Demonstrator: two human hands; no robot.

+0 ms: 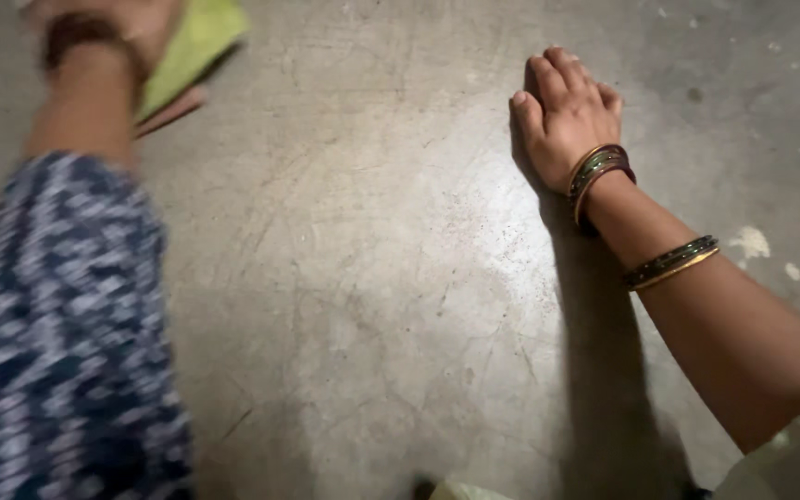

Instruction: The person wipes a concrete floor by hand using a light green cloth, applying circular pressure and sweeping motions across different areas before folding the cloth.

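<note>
My left hand (118, 28) is at the top left, blurred, gripping a yellow-green cloth (201, 37) that lies against the grey concrete floor (372, 278). A dark band circles that wrist, and a blue-and-white patterned sleeve (57, 352) covers the forearm. My right hand (567, 116) rests flat on the floor at the upper right, palm down, with nothing in it. Green and gold bangles (599, 171) sit at that wrist, and another set of bangles (673, 262) sits further up the forearm.
A pinkish edge (173, 111) shows under the cloth. The floor is scuffed, with pale paint spots (752, 243) at the right. A pale object (460, 491) peeks in at the bottom edge, and light fabric (798, 454) fills the bottom right corner.
</note>
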